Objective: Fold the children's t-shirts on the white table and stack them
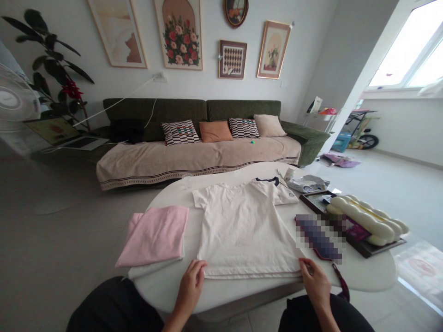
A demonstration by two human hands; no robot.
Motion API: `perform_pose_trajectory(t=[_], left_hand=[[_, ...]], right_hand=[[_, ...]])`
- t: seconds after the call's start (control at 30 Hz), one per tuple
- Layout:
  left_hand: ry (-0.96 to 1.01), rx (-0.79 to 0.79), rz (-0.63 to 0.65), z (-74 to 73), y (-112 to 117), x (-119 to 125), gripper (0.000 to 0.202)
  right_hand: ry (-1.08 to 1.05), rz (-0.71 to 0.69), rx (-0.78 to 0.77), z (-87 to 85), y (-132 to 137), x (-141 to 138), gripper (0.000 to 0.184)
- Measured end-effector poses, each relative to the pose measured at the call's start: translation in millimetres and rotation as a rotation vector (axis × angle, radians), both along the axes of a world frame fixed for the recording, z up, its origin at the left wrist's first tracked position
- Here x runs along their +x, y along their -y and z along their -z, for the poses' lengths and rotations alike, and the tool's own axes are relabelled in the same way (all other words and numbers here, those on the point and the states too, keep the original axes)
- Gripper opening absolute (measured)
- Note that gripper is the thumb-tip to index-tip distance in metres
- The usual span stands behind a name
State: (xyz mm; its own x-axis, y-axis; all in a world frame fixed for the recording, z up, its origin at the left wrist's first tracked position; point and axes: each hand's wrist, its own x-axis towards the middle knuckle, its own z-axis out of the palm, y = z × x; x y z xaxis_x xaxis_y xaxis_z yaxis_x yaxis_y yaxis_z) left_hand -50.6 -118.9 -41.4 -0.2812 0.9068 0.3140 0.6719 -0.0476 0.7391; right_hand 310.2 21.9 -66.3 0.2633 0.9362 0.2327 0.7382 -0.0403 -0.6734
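A white T-shirt (242, 226) lies spread flat on the white table, its hem toward me and its collar at the far side. My left hand (191, 279) pinches the left corner of the hem. At the opposite hem corner, my right hand (314, 276) grips the cloth between thumb and fingers. Left of the shirt rests a folded pink garment (155, 235), with a white cloth (155, 268) partly showing beneath it. Another white shirt with a dark collar (289, 194) sits partly hidden under the T-shirt's far right side.
On the table's (372, 276) right stand a dark tray (367, 246) with a cream puffy object (367, 219), a blurred dark flat item with a strap (320, 240), and a silvery packet (308, 183). Behind is a green sofa (159, 113) with cushions; a laptop (83, 142) is at left.
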Motion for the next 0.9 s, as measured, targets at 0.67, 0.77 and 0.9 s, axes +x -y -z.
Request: perform_pose_trajectory(t=[0.67,0.77,0.9], left_hand=[[-0.007,-0.005,-0.003,1.2,0.1,-0.2,0.026],[-0.014,0.007,-0.002,0.4,-0.1,0.1,0.026],[-0.023,0.011,0.003,-1.2,-0.3,0.9,0.025]], right_hand=[[-0.014,0.008,0.031,3.9,-0.7,-0.4,0.044],[-0.014,0.0,0.04,2.9,-0.8,-0.3,0.043],[-0.015,-0.006,0.031,2.1,-0.8,-0.2,0.043]])
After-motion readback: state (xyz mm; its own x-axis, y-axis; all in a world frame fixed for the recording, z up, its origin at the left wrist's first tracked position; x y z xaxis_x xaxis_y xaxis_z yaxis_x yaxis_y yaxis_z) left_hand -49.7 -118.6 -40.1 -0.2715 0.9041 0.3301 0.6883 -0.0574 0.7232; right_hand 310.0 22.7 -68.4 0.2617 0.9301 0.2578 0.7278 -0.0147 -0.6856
